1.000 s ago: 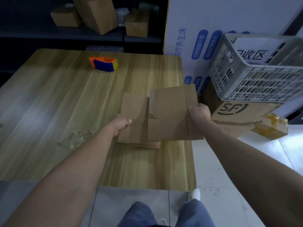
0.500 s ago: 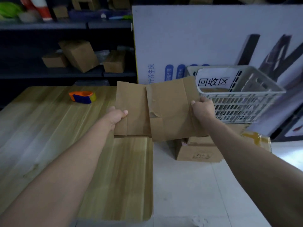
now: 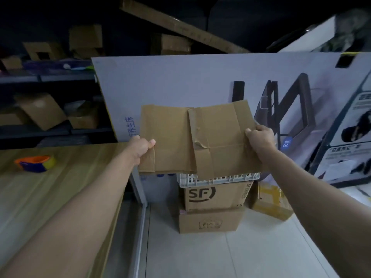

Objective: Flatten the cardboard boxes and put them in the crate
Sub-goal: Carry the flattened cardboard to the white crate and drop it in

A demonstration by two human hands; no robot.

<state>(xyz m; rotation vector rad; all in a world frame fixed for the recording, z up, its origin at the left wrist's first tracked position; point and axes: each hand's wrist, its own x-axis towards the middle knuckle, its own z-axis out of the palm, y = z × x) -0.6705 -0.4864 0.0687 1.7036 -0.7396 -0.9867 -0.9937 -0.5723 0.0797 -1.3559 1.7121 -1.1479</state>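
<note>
Brown cardboard, pressed flat, hangs in the air between both hands, out past the right edge of the table and directly in front of the white crate; only a strip of the crate's latticed wall peeks out beneath the sheet's lower edge. On one margin the left hand pinches it, thumb on the near face, the rest tucked behind; on the other the right hand grips, fingers curled round the edge; both are closed tight on the sheet, nothing else in either.

Below, the crate sits on an SF box, that on a plainer box on the floor; a yellow-taped parcel stands just to the right; an orange-and-blue tape dispenser lies far left on the table.

Handling, as I read it: light, dry and easy to grip, not fragile; stiff across each panel but hinged along the creases and at the loose, crumpled flap in the middle, so a one-point hold would let it fold or sag; opposite edges look the sound place to take it. Tipping one edge into the crate first seems wise; a corner could catch the rim.
</note>
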